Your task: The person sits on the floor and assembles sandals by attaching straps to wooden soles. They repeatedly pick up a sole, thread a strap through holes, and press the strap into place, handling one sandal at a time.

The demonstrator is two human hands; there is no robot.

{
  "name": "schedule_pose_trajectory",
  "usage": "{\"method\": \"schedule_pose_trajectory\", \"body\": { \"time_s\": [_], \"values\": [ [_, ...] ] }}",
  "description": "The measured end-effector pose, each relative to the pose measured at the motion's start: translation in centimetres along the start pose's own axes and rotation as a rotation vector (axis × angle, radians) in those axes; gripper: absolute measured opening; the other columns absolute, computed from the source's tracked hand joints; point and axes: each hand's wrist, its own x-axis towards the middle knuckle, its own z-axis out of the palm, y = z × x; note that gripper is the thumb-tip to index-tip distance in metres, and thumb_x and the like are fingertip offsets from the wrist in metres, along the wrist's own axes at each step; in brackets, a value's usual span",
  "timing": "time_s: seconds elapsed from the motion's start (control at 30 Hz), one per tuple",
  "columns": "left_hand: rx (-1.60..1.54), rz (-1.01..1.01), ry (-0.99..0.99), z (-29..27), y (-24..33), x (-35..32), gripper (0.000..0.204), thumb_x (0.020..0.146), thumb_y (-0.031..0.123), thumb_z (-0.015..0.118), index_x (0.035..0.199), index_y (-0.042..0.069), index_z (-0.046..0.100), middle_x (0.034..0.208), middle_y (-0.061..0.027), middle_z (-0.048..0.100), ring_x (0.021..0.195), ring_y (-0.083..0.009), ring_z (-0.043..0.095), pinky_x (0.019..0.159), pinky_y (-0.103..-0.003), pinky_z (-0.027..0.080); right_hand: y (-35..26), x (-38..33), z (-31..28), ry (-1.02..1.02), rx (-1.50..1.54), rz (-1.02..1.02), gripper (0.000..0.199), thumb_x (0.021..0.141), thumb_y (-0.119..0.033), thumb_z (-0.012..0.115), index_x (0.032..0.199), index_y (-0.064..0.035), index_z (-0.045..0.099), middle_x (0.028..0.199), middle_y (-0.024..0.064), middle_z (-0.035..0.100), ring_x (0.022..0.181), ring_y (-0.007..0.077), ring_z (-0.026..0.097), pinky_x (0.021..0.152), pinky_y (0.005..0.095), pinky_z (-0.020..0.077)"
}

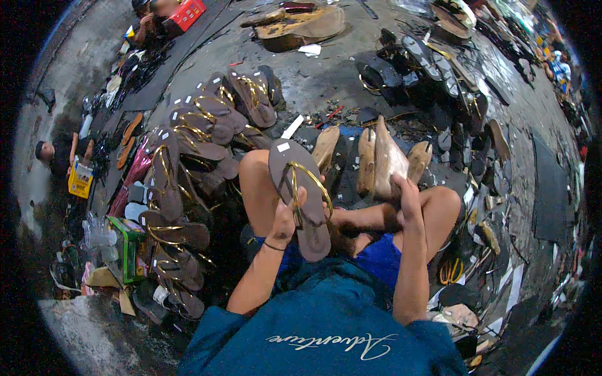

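Note:
My left hand (283, 220) is closed on a brown flat sandal (313, 241) with gold straps and a small white sticker near one end. The thumb lies among the straps, and the fingers behind the sole are mostly hidden. Around the lower end of a wooden shoe last (387, 163), my right hand (409, 199) is closed; the last stands tilted up above my right shin. Other wooden lasts (419, 160) are close beside it, one on each side, and another last (326, 149) shows just behind the sandal.
Finished-looking sandals (216, 116) with gold straps lie heaped on my left. A green box (128, 250) stands beside them. Ahead is a thick wooden block (307, 28); dark sandals (433, 59) lie far right. Scissors (451, 271) with yellow-orange handles rest among scraps near my right knee.

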Motion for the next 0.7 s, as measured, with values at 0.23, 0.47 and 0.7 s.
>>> {"method": "schedule_pose_trajectory", "body": {
  "time_s": [0.23,0.47,0.7],
  "values": [
    [-0.073,-0.132,0.126,-3.2,-1.4,1.1,0.063,0.095,0.046,0.052,0.131,-0.005,0.044,0.118,-0.015,0.06,0.093,-0.0243,0.065,0.078,-0.039,0.056,-4.6,-19.1,4.1,-0.439,-0.003,0.115,0.065,0.083,-0.034,0.069,0.13,0.0063,0.048,0.12,0.0153,0.061,0.109,0.0258,0.061,0.095,0.0379,0.0477],
    [-0.354,-0.12,-0.012,-1.6,-4.4,-3.7,0.106,0.084,0.082,0.014,0.144,-0.005,0.028,0.136,-0.0276,0.045,0.122,-0.0343,0.051,0.104,-0.043,0.042,-1.5,-19.2,11.5,-0.206,-1.066,-0.675,0.062,0.079,-0.026,0.072,0.128,0.0035,0.05,0.115,0.0223,0.061,0.103,0.0366,0.063,0.085,0.0394,0.0521],
    [-0.368,-0.114,0.067,-3.1,-4.1,-3.1,0.095,0.09,0.075,0.024,0.139,-0.005,0.036,0.13,-0.0216,0.053,0.112,-0.0303,0.057,0.099,-0.042,0.046,1.4,-17.3,13.7,-0.083,-0.989,-0.777,0.065,0.077,-0.025,0.073,0.129,0.0058,0.048,0.116,0.0222,0.06,0.1,0.0371,0.063,0.084,0.0401,0.0521]
  ]
}}
